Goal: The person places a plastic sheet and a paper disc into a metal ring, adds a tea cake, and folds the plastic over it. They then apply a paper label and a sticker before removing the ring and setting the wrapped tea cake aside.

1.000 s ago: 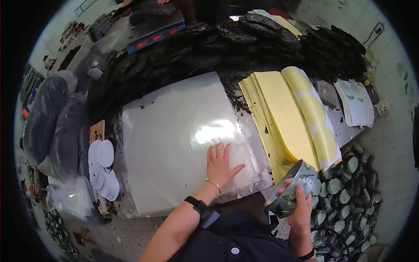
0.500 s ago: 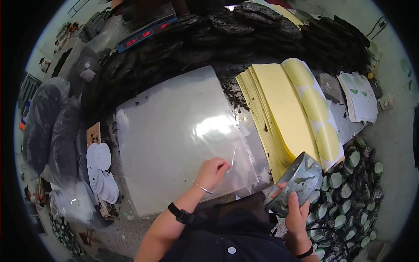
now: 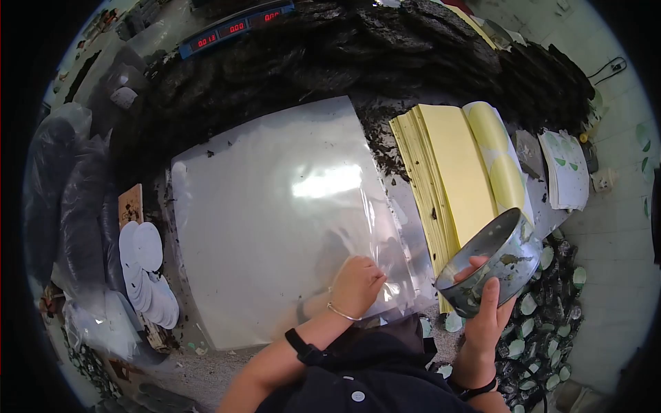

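Note:
Near the lower right corner of a stack of clear plastic sheets [image 3: 261,227], my left hand [image 3: 358,283] is closed in a pinch on the top sheet, whose edge is creased and lifted beside the fingers. My right hand [image 3: 485,313] grips a stained metal ring [image 3: 506,265], thumb outside and fingers inside its wall. The ring is tilted over the lower end of a stack of yellow paper [image 3: 458,172]. Round yellow labels on a white strip [image 3: 506,179] lie on the stack's right side.
Dark, wet-looking material [image 3: 310,62] spans the back, with a blue scale display [image 3: 236,29] behind it. White paper discs [image 3: 148,275] and dark plastic-wrapped bundles [image 3: 82,213] stand left. Many dark wrapped pieces [image 3: 544,330] are piled lower right. Printed sheets [image 3: 564,168] lie at right.
My left hand has moved right and slightly down, and the plastic beside it is now more creased. My right hand has moved right and up with the metal ring. The view has shifted slightly.

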A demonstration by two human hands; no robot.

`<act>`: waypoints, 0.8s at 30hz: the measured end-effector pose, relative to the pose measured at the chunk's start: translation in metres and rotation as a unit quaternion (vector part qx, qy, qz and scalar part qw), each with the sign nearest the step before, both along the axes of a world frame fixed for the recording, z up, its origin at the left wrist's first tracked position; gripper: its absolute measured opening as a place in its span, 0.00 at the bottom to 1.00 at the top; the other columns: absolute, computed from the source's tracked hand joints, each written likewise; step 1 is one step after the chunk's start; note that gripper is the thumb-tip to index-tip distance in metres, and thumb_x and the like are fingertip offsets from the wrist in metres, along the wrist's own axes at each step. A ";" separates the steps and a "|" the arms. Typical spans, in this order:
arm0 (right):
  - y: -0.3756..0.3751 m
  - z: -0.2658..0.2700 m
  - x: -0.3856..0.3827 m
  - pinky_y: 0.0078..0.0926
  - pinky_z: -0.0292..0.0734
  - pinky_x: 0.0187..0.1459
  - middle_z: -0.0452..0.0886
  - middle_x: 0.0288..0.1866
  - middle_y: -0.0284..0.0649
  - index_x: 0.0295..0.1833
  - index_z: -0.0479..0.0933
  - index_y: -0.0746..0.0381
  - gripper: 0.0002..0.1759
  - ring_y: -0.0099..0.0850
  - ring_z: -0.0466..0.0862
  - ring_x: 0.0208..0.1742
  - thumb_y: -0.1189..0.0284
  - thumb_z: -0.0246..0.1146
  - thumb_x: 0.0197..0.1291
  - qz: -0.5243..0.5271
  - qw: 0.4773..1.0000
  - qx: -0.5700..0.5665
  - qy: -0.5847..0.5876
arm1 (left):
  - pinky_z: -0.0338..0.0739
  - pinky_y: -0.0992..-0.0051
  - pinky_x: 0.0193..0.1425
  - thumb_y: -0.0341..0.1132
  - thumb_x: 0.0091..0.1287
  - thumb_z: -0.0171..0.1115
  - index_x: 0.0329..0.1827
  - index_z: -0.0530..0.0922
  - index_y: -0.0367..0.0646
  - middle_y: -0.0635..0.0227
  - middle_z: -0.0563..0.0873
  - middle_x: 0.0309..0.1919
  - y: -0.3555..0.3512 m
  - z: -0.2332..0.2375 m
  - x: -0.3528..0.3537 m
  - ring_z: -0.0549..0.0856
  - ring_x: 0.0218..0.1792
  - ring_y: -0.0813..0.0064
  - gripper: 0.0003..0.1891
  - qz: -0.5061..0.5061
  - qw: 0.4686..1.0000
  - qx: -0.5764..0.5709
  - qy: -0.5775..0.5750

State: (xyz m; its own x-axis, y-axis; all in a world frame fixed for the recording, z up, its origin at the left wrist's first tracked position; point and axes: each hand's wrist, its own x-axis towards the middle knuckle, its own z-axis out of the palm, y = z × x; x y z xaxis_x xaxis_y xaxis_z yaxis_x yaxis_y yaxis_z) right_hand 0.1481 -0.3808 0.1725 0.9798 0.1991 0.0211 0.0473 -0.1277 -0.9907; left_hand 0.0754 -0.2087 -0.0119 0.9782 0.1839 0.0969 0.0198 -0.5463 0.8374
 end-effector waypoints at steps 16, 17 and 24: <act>0.221 -0.135 -0.072 0.45 0.85 0.53 0.89 0.50 0.45 0.63 0.82 0.54 0.21 0.44 0.90 0.51 0.69 0.60 0.65 0.506 0.743 -0.342 -0.274 | 0.78 0.76 0.52 0.23 0.69 0.68 0.42 0.77 0.42 0.74 0.81 0.42 0.206 0.209 -0.003 0.82 0.44 0.82 0.07 -0.042 0.844 -0.533 0.041; 0.222 -0.108 -0.078 0.47 0.80 0.62 0.86 0.59 0.48 0.66 0.81 0.56 0.23 0.45 0.86 0.60 0.68 0.59 0.66 0.469 0.730 -0.321 -0.380 | 0.77 0.77 0.52 0.23 0.70 0.68 0.42 0.77 0.42 0.75 0.80 0.41 0.173 0.187 -0.002 0.80 0.43 0.83 0.07 -0.093 0.856 -0.508 0.015; 0.110 -0.101 -0.092 0.42 0.83 0.59 0.88 0.51 0.50 0.62 0.81 0.65 0.19 0.48 0.89 0.54 0.70 0.62 0.69 0.826 0.515 -0.153 -0.169 | 0.81 0.67 0.58 0.34 0.71 0.70 0.59 0.76 0.40 0.61 0.82 0.56 0.053 0.018 -0.043 0.85 0.53 0.66 0.17 -0.076 0.978 -0.192 -0.042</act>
